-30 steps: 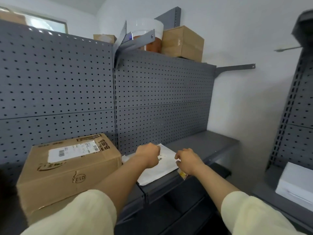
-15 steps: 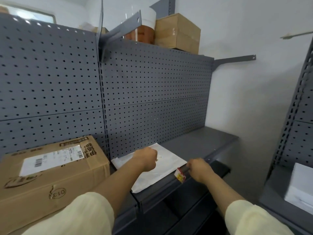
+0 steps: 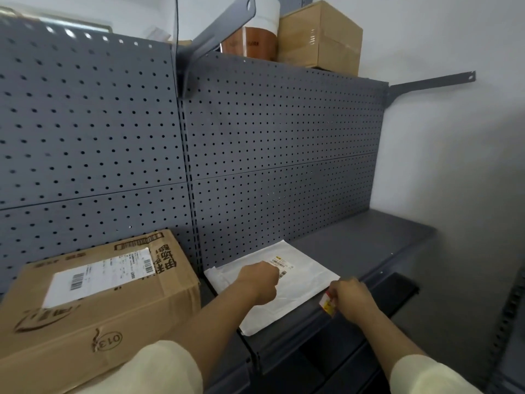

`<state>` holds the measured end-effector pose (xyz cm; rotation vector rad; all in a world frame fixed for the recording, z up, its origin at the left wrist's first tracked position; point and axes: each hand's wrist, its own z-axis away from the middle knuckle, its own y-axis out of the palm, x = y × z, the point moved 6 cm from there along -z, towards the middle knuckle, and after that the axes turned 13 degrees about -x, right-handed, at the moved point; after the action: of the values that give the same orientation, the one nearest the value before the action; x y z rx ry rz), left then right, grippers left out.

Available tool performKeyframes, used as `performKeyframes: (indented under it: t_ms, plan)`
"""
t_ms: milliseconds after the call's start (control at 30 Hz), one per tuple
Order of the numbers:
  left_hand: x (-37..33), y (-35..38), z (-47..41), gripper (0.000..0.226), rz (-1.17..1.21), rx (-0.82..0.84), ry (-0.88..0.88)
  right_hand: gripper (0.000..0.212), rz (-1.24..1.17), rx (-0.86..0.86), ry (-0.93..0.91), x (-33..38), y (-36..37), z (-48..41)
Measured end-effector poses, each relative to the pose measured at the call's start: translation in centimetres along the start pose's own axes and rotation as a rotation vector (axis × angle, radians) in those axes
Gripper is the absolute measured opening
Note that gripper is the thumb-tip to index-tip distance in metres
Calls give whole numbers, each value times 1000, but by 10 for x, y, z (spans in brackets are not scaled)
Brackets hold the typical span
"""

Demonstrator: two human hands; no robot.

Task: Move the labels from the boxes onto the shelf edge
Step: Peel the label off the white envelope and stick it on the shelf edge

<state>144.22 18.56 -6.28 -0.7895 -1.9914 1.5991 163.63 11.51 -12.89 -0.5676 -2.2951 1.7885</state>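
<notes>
In the head view, we are comparing this moment with the one just before. The right hand (image 3: 350, 298) is no longer hanging over the front corner of the white mailer bag (image 3: 301, 291). It has come to the right and down, to the shelf edge (image 3: 292, 341). Its grip is pinching a small red and yellow label (image 3: 326, 304), which is now lying just against that edge. We are judging that the carrying is done and the sticking is starting.

The left hand (image 3: 260, 280) is staying on the bag. Its grip is pressed together into a fist, and we are seeing nothing inside it. The bag is still carrying a printed sticker (image 3: 281, 265) beside this fist. The cardboard box (image 3: 93, 302) on the left is also carrying its big shipping label (image 3: 99, 275), so more work is waiting.

The right fingertips are hiding behind the back of the hand, so we cannot tell if the label is already holding on the metal. Its print is too small to read. The box is cut off at the left border.
</notes>
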Motion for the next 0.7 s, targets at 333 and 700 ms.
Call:
performKeyframes:
  t_ms: [333, 700]
  plan:
    - [-2, 2, -5, 31, 3, -11, 40, 10, -590, -62, 211, 11, -18, -7]
    - [18, -14, 36, 32, -12, -18, -32, 21, -741, -86, -25, 70, -60, 14]
